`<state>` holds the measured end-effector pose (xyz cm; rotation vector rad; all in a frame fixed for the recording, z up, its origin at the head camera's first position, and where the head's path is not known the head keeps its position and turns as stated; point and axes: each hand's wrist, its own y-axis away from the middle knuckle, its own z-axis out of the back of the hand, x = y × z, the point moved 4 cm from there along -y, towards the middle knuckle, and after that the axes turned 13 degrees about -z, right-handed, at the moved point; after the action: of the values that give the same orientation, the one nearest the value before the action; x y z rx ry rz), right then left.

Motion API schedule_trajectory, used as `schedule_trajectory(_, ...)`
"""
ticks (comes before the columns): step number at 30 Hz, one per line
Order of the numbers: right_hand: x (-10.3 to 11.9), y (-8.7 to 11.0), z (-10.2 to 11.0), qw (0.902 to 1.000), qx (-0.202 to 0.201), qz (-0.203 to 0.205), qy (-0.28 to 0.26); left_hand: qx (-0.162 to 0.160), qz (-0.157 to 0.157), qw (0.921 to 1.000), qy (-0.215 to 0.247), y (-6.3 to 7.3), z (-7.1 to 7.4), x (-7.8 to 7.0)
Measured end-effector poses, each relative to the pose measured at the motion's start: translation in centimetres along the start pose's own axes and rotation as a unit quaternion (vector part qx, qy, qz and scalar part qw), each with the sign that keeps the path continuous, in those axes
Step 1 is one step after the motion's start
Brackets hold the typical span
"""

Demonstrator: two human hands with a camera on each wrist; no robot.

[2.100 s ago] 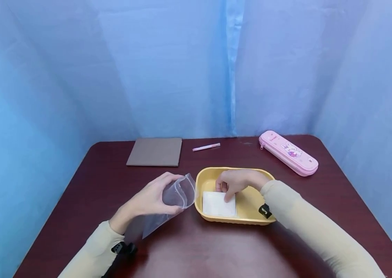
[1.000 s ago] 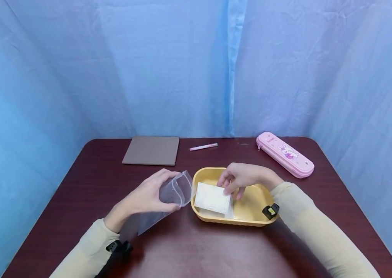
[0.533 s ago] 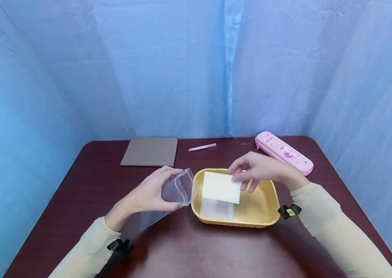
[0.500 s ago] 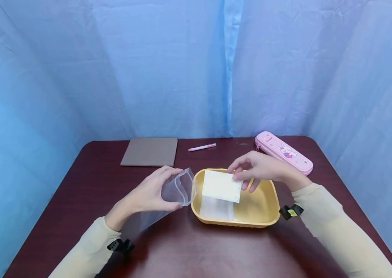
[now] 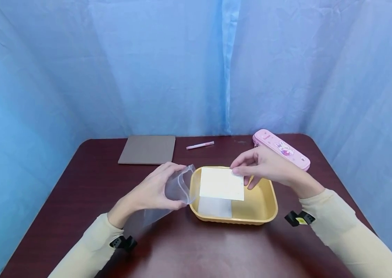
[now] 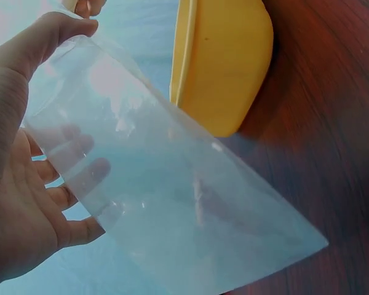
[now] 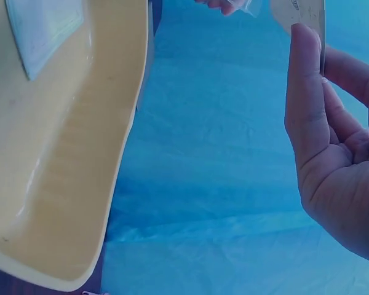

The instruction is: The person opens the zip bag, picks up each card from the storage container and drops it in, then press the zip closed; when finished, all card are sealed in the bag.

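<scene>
My left hand grips a clear zip bag near its mouth, which gapes toward the yellow basket. In the left wrist view the thumb lies over the bag's edge, and the other fingers show through the film. Between thumb and fingers my right hand pinches a thin white card by its right corner. The card is raised over the basket and tilted, with dark print on one face in the right wrist view. A second flat white piece lies in the basket's left part, partly hidden by the card.
Along the table's back lie a grey-brown flat notebook or board, a pink-and-white pen and a pink pencil case with a rabbit print. Blue curtains surround the table.
The right hand has lifted the white card from the basket and raised it, uncovering another white piece beneath. The left hand keeps holding the bag in nearly the same place.
</scene>
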<state>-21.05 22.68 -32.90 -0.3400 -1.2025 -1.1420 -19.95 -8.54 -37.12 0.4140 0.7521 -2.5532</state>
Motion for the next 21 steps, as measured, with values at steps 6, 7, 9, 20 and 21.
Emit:
schedule_trajectory(6,1.2,-0.4,-0.7,0.9996,0.002,-0.002,0.028,0.003,0.005,0.9998,0.019,-0.5,-0.1,-0.6)
schedule_trajectory(7,1.3,-0.5,-0.8,0.9996,0.004,-0.003,0.028,0.004,0.006,0.9998,0.018,-0.5,-0.1,-0.6)
schedule_trajectory(9,1.5,-0.8,-0.9,0.9996,0.003,-0.003,0.029,0.003,0.005,0.9999,0.015,-0.7,-0.1,-0.7)
schedule_trajectory(20,2.3,-1.5,-2.2,0.9998,0.019,0.0,-0.009,0.009,-0.007,0.9999,0.011,-1.2,-0.4,-1.1)
schedule_trajectory(21,2.3,-1.6,-2.3,0.9998,0.016,0.0,-0.014,0.01,-0.008,0.9999,0.009,-1.2,-0.4,-1.1)
